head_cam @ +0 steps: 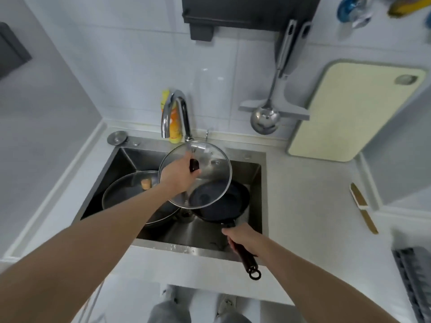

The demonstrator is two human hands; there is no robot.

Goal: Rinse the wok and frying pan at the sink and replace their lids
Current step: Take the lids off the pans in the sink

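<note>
While both hands are busy over the sink (130,157), a glass lid (210,164) hangs above the frying pan (224,203).

Behind, a chrome faucet (177,113) arches in front of a yellow bottle (174,127); on the far right wall hang a ladle (264,117) and a cream cutting board (349,113), and a knife (363,207) lies on the right counter. On the left of the basin sits the wok (161,214), its own glass lid with a cork knob (130,190) on top. The left hand (179,174) grips the raised lid's dark knob, holding it tilted over the pan's far left edge. The right hand (245,238) is wrapped round the pan's dark handle, at the near rim. The pan is black and shallow.
</note>
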